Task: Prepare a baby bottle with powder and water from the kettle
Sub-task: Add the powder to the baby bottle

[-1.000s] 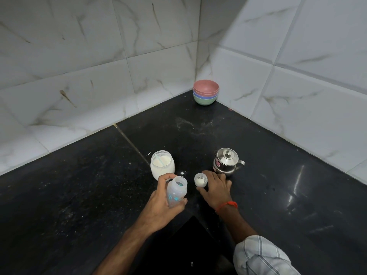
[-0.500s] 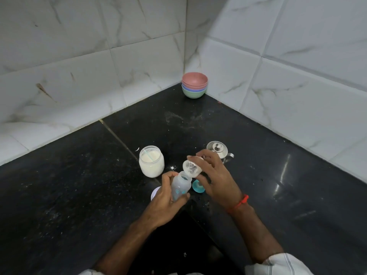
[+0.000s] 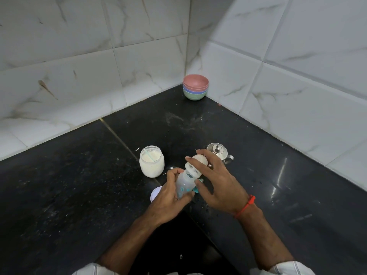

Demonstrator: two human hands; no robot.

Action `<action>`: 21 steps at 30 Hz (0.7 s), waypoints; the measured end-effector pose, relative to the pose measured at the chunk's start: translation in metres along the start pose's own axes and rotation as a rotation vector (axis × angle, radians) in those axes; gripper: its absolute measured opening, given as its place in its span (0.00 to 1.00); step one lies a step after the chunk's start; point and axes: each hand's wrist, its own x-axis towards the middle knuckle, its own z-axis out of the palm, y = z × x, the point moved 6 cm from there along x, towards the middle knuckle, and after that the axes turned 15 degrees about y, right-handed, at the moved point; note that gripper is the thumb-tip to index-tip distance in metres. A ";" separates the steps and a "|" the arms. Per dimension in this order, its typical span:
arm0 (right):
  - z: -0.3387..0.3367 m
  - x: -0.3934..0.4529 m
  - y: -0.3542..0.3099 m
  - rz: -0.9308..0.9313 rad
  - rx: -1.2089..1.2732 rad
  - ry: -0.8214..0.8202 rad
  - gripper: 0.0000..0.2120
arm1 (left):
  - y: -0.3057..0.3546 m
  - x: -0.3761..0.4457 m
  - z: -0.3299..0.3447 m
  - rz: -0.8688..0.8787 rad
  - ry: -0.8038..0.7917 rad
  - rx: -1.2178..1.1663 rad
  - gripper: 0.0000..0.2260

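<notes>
My left hand (image 3: 168, 197) grips the translucent baby bottle (image 3: 183, 184), which tilts up and to the right above the black counter. My right hand (image 3: 216, 181) holds the bottle's white nipple cap (image 3: 196, 164) at the bottle's mouth. A teal piece (image 3: 198, 184) shows just under the bottle between my hands. The open glass jar of white powder (image 3: 152, 161), with a thin scoop handle inside, stands left of the bottle. The small steel kettle (image 3: 217, 152) with its lid on sits behind my right hand, partly hidden.
A stack of coloured bowls (image 3: 195, 87) sits in the far corner against the tiled walls. A white round lid (image 3: 155, 193) lies on the black counter (image 3: 79, 185) under my left hand. Spilled powder specks dot the counter.
My right hand lifted the nipple cap off the counter and brought it to the bottle's mouth. My left hand kept hold of the bottle and tilted it toward the cap.
</notes>
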 end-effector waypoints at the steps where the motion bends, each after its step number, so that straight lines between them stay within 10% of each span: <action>1: 0.000 0.000 0.000 0.005 0.009 0.003 0.26 | -0.001 0.000 0.000 0.002 0.003 0.007 0.25; 21: -0.008 0.000 -0.005 0.022 0.155 0.191 0.25 | 0.006 0.005 0.003 0.016 0.010 -0.078 0.25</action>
